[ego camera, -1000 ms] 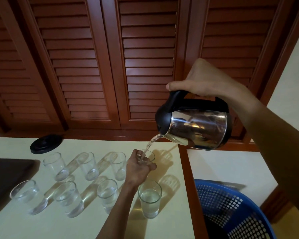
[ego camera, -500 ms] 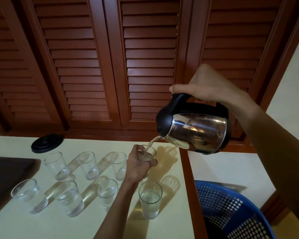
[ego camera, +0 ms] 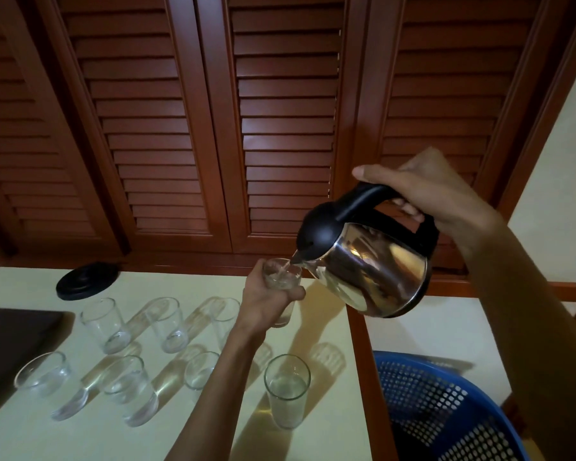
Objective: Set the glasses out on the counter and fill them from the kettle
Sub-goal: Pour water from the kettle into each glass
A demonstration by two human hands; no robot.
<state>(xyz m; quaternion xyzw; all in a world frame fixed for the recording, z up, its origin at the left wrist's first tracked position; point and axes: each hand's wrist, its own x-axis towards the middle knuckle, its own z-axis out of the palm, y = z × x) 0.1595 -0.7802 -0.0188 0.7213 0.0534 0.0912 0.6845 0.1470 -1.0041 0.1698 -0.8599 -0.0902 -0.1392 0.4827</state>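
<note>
Eight glasses show in the head view, seven of them standing on the pale tabletop [ego camera: 20, 437] and one lifted off it. The left hand [ego camera: 266, 302] grips the raised glass [ego camera: 281, 282], fingers curled round its side, holding it up at the far right part of the tabletop. The right hand [ego camera: 426, 191] holds the black handle of a shiny steel kettle [ego camera: 376, 271], fingers wrapped under the handle and thumb stretched along its top. The kettle is tilted down to the left, its spout right at the rim of the held glass, and a thin stream of water runs into it; some water sits in that glass.

Nearest the camera, a filled glass [ego camera: 286, 394] stands alone just left of the wooden edge strip. To its left, a front row of three glasses [ego camera: 128, 390] holds water at different levels; one is partly hidden by the left forearm. Behind them stands a back row of three glasses [ego camera: 107, 324] that look empty or nearly so, the rightmost partly behind the left wrist.

A round black kettle base [ego camera: 87, 281] lies at the far edge of the tabletop, left of the glasses. A dark flat panel [ego camera: 10, 344] covers the left side of the tabletop. A blue plastic basket [ego camera: 446, 410] sits lower right, beyond the tabletop's edge. Brown slatted wooden doors [ego camera: 280, 111] fill the background.
</note>
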